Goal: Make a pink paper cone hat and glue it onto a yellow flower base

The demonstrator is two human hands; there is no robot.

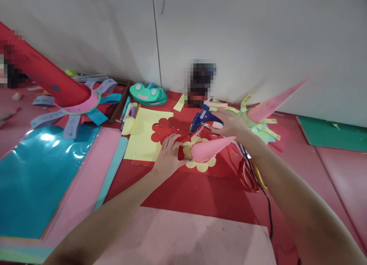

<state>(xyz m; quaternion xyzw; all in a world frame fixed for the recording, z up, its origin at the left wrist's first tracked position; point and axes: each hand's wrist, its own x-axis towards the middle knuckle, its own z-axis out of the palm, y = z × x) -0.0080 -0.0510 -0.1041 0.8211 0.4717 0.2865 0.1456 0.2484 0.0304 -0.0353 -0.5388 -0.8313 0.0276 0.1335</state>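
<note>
My right hand (231, 123) is closed around the handle of a blue hot glue gun (200, 118), whose nozzle points down and left. Below the nozzle lies a pale yellow paper flower (202, 166) with a pink paper cone (210, 148) on it, tip to the right. At the flower's left edge rests my left hand (169, 154), thumb and fingers apart on the paper. Just behind that hand is a scalloped red paper flower (162, 129), partly over a yellow sheet (143, 129). Red- and yellow-handled scissors (249, 177) lie under my right forearm.
A second pink cone (275, 102) with yellow strips stands behind my right hand. On the left are a red tube (63, 81) with paper strips and a shiny blue sheet (48, 173). Green frog cutouts (147, 95) lie by the wall. A black cord (268, 207) trails right.
</note>
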